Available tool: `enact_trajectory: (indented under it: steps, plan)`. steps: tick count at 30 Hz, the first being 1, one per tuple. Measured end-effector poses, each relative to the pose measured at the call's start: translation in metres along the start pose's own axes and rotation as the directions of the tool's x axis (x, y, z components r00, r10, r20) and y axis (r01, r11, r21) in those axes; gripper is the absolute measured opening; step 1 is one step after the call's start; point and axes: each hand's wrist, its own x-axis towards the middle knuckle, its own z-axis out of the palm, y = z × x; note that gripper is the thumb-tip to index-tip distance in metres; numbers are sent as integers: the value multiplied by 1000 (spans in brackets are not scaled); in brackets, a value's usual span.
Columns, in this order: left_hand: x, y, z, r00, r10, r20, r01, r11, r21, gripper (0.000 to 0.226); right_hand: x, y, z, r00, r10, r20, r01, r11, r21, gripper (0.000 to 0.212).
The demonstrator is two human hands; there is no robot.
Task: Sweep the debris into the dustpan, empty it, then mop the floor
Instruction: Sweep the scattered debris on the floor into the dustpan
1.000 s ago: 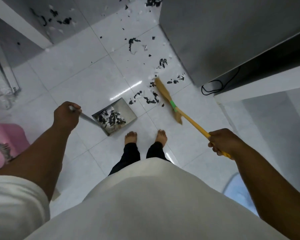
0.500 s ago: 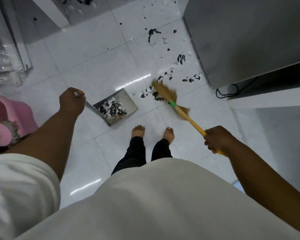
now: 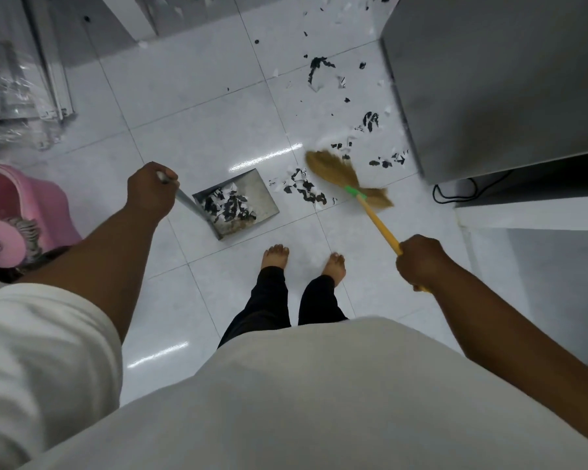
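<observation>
Sweeping is judged in hand. The dustpan [image 3: 238,205], part-filled, is held on the floor by the left hand [image 3: 150,191] clenched round its handle; the broom [image 3: 340,174] is grasped by the right hand [image 3: 421,261]. The debris [image 3: 302,191] beside the pan's mouth is next to be drawn in.

The broom bristles [image 3: 333,169] are smeared by motion blur. The upper end of the dustpan handle [image 3: 185,200] is covered by the left hand [image 3: 150,193], and the yellow broomstick [image 3: 382,228] is partly hidden inside the right hand [image 3: 421,262]. The pink bucket [image 3: 34,201] is cut off by the left edge.
</observation>
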Motion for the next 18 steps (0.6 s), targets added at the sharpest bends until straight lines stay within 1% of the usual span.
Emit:
enact_trajectory:
  steps: [2,4,7,9,12,15,18]
  plan:
    - [1,-3,4,1000,-2,10,2,1000,-9,19,-4,-15,10,999,-40,22,42,993,-114,20]
    - [2,-1,8,1000,15,12,-15,1000,-14,23,-10,-18,16,995,-90,37,96,977,-192,24]
    - [5,6,15,999,36,7,-36,999,2,24,-21,-2,15,985,-163,51,171,959,-225,36]
    - [6,8,16,999,40,13,-40,999,20,20,-28,15,11,982,-186,38,190,962,-195,44]
    - [5,8,12,999,34,23,-35,999,26,16,-38,38,5,985,-174,7,173,970,-171,45]
    - [1,9,7,998,56,34,-58,997,41,16,-39,54,-1,995,-93,-24,90,992,-92,42]
    - [-5,8,7,997,68,41,-69,997,43,18,-29,68,-3,998,44,-35,-40,992,119,30]
